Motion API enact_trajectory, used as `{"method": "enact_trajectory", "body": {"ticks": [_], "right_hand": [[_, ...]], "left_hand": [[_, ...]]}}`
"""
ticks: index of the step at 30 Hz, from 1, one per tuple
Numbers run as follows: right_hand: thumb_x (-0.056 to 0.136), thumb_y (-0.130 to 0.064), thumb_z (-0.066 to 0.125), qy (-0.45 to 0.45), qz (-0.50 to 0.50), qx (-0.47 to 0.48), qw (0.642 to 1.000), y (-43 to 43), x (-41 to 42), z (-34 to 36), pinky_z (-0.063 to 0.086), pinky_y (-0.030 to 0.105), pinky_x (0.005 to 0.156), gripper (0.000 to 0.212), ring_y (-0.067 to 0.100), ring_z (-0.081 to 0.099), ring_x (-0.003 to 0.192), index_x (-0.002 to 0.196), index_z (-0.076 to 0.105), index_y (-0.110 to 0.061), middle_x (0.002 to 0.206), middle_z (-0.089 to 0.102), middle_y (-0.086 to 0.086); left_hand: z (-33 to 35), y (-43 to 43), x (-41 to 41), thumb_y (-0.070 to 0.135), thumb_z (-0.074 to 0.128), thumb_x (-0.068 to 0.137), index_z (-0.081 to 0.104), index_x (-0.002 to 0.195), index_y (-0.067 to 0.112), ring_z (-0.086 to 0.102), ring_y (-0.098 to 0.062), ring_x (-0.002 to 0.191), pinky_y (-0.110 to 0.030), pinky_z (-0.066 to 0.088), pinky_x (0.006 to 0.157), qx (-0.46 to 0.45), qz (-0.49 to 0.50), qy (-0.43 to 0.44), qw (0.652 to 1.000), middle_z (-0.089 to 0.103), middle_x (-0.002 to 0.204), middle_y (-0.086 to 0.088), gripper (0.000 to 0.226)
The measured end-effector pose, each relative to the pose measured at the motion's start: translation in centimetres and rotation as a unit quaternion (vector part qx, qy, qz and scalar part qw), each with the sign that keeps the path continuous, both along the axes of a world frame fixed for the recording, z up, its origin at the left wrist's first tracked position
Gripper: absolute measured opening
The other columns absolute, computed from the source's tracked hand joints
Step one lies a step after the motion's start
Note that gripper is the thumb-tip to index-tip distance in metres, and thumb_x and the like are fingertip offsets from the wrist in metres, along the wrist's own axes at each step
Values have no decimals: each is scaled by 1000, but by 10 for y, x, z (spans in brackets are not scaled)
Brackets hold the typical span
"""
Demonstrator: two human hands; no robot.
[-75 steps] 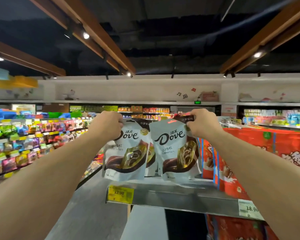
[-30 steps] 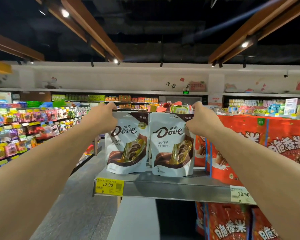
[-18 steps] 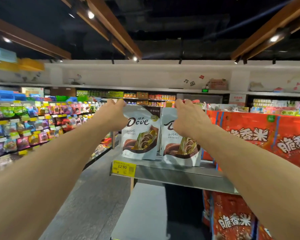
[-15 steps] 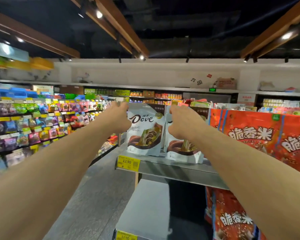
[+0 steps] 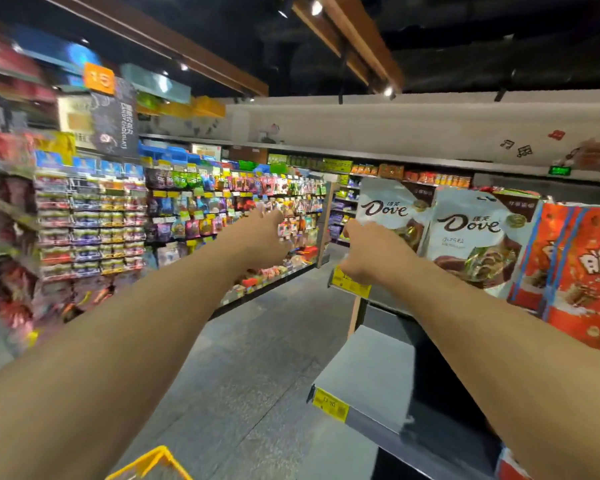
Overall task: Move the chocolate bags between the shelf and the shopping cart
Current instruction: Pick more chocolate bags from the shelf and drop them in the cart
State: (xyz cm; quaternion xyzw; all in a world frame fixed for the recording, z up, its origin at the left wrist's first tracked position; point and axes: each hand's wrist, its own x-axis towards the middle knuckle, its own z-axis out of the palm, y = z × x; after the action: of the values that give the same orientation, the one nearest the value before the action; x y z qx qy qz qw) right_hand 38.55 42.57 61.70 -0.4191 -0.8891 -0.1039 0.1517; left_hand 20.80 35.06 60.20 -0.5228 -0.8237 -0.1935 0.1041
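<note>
Just right of my hands, the left chocolate bag (image 5: 388,209) and the right chocolate bag (image 5: 471,237) stand upright on the shelf (image 5: 385,299). My right hand (image 5: 364,252) is nearer and overlaps the left bag's corner. Its fingers are hidden, so I cannot tell its grip. My left hand (image 5: 260,237) hangs loosely curled and empty.

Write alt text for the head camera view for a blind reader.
Two Dove chocolate bags stand upright on a shelf beside red snack bags. The left hand reaches empty over the aisle, the right hand in front of the left bag. A yellow cart rim shows below.
</note>
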Motion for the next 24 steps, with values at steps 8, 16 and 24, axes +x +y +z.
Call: {"method": "enact_trajectory", "body": {"ticks": [8,16,24], "right_hand": [[88,-25,60,-23,117,-62,991,-97,-112,-41,51,41,75,52,30,54,94,135,38,-16,122,53,14],[90,-24,58,-52,207,-149,966,-207,-197,-124,50,40,76,53,31,54,94,138,37,-13,121,55,14],[89,-28,58,-110,215,-233,942,-250,-244,-213,52,43,85,62,34,56,108,144,34,-13,128,53,16]], "left_hand": [[-54,-130,-87,53,45,94,25,148,25,45,-39,127,-53,43,101,-68,98,-9,993,30,149,-16,64],[-123,-256,-157,57,45,90,19,151,29,41,-39,131,-53,40,104,-133,184,-45,973,27,153,-14,72],[-205,-304,-179,54,46,92,28,145,22,45,-37,125,-45,44,94,-172,204,-98,959,35,146,-15,64]]}}
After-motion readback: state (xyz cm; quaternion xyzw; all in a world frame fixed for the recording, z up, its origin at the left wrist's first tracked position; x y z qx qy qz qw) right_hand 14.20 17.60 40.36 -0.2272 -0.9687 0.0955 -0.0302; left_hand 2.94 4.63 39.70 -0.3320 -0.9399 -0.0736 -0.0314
